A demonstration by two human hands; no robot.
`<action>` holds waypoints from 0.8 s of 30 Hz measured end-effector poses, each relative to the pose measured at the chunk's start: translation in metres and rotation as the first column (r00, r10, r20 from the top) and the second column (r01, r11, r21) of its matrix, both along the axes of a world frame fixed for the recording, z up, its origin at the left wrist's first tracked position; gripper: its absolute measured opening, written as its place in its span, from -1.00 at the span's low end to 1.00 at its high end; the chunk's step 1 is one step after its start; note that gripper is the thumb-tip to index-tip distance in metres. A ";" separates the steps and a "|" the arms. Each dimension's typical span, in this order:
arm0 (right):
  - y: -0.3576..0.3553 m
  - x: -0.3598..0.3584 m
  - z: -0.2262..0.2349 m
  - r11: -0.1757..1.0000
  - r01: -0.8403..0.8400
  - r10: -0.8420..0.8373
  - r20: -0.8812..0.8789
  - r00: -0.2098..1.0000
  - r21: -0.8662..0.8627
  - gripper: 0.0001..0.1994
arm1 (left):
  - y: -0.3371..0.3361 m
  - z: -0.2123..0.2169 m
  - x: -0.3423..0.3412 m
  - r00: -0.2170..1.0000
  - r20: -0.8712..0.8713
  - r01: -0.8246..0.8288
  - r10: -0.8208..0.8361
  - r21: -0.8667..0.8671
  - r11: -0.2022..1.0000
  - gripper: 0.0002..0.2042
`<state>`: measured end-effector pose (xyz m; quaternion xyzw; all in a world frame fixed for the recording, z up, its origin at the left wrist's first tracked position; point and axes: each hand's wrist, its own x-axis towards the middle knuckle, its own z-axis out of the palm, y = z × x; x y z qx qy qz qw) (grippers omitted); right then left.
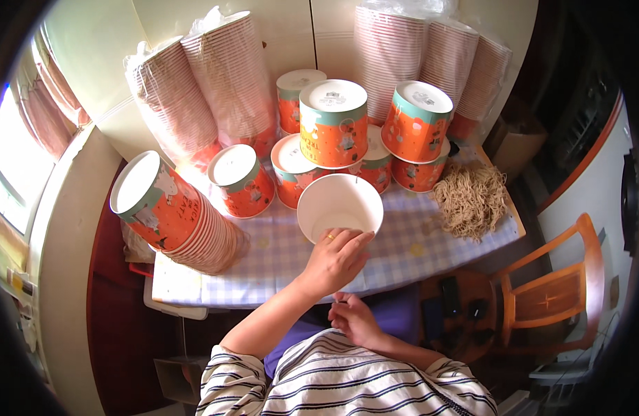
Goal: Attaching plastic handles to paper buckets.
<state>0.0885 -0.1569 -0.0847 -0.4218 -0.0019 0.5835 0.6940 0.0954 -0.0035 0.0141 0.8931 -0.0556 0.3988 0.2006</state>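
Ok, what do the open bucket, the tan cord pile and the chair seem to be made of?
The open bucket looks like paperboard: smooth, matte white inside. The tan cord pile could be twine or paper cord: dull, tangled strands. The chair looks like varnished wood: orange-brown, with glossy highlights.

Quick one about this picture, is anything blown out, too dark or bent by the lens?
Head view: the window at the far left is blown out to white; head view: the area under the table edge sinks into shadow; head view: the front edge of the checked tablecloth bows, fitting a fisheye lens, and black closes in around the rim.
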 end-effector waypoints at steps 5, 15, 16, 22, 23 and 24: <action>-0.001 0.005 0.026 0.978 0.024 -0.012 -0.058 0.998 0.205 -0.85 | 0.002 0.009 -0.030 0.985 0.173 0.062 0.006 -0.382 0.922 -0.74; 0.005 0.033 0.050 0.906 -0.117 -0.117 0.508 0.854 0.406 -0.36 | -0.053 -0.077 -0.110 0.941 -0.118 -0.094 -0.318 -0.992 0.089 -0.84; 0.004 0.034 0.057 0.895 -0.190 -0.056 0.524 0.850 0.403 -0.31 | -0.057 -0.070 -0.109 0.923 -0.117 -0.128 -0.366 -0.992 -0.005 -0.81; 0.004 0.025 0.051 0.887 -0.230 0.014 0.473 0.881 0.401 -0.27 | -0.061 -0.077 -0.098 0.978 -0.201 -0.179 -0.050 -0.941 0.287 -0.71; 0.004 0.025 0.053 0.887 -0.221 -0.006 0.488 0.873 0.406 -0.26 | -0.062 -0.079 -0.096 0.984 -0.172 -0.178 0.051 -0.902 0.392 -0.67; 0.005 0.025 0.055 0.887 -0.221 -0.005 0.488 0.873 0.405 -0.26 | -0.059 -0.079 -0.097 0.984 -0.173 -0.179 0.051 -0.903 0.391 -0.67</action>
